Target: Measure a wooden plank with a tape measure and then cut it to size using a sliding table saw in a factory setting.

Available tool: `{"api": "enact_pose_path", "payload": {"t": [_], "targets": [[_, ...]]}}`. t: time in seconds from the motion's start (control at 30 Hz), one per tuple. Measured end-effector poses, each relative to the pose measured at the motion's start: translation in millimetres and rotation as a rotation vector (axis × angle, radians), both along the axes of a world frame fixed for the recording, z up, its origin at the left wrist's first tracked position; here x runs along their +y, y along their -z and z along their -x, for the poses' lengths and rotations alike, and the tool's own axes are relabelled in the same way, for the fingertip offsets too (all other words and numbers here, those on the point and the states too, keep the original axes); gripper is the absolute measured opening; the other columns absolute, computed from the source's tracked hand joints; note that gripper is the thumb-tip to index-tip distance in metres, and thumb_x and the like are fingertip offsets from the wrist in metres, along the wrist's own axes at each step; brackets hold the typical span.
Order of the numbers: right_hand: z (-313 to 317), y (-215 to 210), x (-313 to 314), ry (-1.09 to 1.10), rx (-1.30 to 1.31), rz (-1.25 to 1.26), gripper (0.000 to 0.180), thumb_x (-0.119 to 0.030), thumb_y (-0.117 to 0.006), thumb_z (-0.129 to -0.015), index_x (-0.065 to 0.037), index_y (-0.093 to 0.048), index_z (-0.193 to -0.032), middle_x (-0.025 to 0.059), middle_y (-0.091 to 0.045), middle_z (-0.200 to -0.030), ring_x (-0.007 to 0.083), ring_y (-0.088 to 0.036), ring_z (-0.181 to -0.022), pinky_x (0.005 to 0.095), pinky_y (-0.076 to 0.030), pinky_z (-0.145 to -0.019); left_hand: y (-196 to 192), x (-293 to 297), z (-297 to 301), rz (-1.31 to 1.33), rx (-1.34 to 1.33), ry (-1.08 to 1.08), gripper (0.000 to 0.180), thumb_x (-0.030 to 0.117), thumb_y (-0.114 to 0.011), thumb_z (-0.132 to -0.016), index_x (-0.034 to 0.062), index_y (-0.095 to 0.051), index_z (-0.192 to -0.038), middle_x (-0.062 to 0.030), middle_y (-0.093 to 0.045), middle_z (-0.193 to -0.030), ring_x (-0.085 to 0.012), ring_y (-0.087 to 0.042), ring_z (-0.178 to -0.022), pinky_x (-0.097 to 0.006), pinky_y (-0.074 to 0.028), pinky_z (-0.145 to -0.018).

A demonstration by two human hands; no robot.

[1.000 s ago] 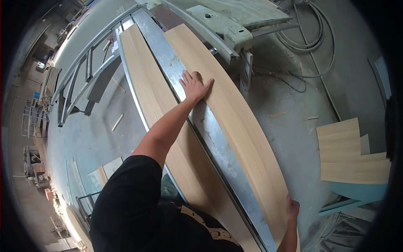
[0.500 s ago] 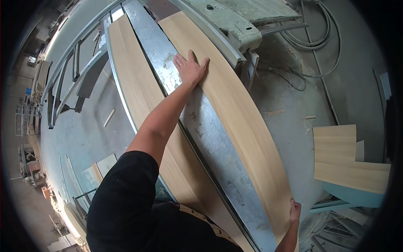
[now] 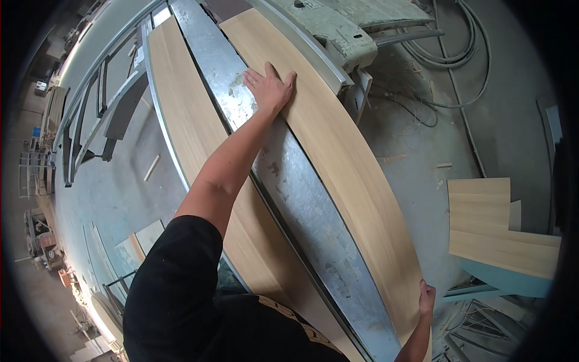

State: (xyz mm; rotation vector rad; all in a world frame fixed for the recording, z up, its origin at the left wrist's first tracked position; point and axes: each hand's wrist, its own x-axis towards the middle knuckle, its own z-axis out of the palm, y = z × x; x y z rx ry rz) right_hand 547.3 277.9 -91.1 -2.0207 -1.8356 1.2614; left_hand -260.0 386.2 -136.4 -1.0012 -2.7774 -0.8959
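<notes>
A long, light wood-grain board [image 3: 356, 181] lies along the right side of the bare metal machine table [image 3: 310, 205]. My left hand [image 3: 269, 89] rests with spread fingers across this board's left edge and the metal beside it. Farther down, near the board's close end, my right hand [image 3: 426, 295] is closed on its right edge; the fingertips are partly hidden. A second board [image 3: 193, 105] of the same colour lies to the left, past a dark slot, with my left arm reaching over it.
A worn greenish machine part with a metal rail [image 3: 325, 60] borders the right board at the far end. Coiled hoses [image 3: 446, 57] lie on the floor beyond. Cut wood-grain panels [image 3: 482, 211] rest at right above a teal frame. A metal support frame [image 3: 114, 114] stands at left.
The view has shifted slightly. My left hand and the right board's far end sit a little higher and farther left in the picture. Both hands keep about the same places on the board.
</notes>
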Motion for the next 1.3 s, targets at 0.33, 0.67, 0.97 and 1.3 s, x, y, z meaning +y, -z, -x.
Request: {"api": "enact_pose_path", "payload": {"t": [0.33,0.67,0.97,1.3], "targets": [[15.3,-0.9,3.8,-0.009,0.004,0.002,0.057,-0.037,-0.063,-0.101,-0.011,-0.029,-0.063,-0.0082,-0.029,-0.061,0.0063,-0.026,-0.061,0.0334,-0.018,-0.054,3.2,9.4,15.2,-0.002,-0.032,-0.019,0.091,0.065,-0.055,-0.09,-0.0021,-0.034,-0.148,-0.0553,-0.011,-0.149,-0.0626,-0.004,-0.147,-0.061,0.003,-0.121],[45.1,-7.2,13.8,-0.017,-0.001,0.014,0.059,-0.041,-0.063,-0.101,-0.011,-0.03,-0.062,-0.0082,-0.031,-0.061,0.0068,-0.027,-0.062,0.0328,-0.019,-0.055,3.3,20.7,41.7,-0.004,-0.019,-0.035,0.088,0.064,-0.055,-0.091,-0.0006,-0.036,-0.146,-0.0554,-0.011,-0.148,-0.0628,-0.005,-0.147,-0.061,0.002,-0.121],[61.2,-7.2,21.7,-0.048,0.039,0.034,0.053,-0.035,-0.061,-0.102,-0.011,-0.029,-0.067,-0.008,-0.028,-0.064,0.0058,-0.026,-0.063,0.0322,-0.019,-0.056,4.8,27.6,61.1,-0.013,-0.011,-0.045,0.086,0.065,-0.055,-0.09,0.0001,-0.039,-0.144,-0.0547,-0.012,-0.149,-0.0617,-0.006,-0.147,-0.06,0.001,-0.121],[80.1,-7.9,28.0,-0.044,0.029,0.062,0.052,-0.036,-0.061,-0.102,-0.011,-0.031,-0.067,-0.0077,-0.028,-0.065,0.0057,-0.027,-0.063,0.0319,-0.02,-0.056,4.9,30.5,77.5,0.004,-0.001,-0.06,0.085,0.064,-0.058,-0.089,0.0003,-0.039,-0.143,-0.0546,-0.014,-0.149,-0.0616,-0.008,-0.147,-0.06,0.0,-0.121]]}}
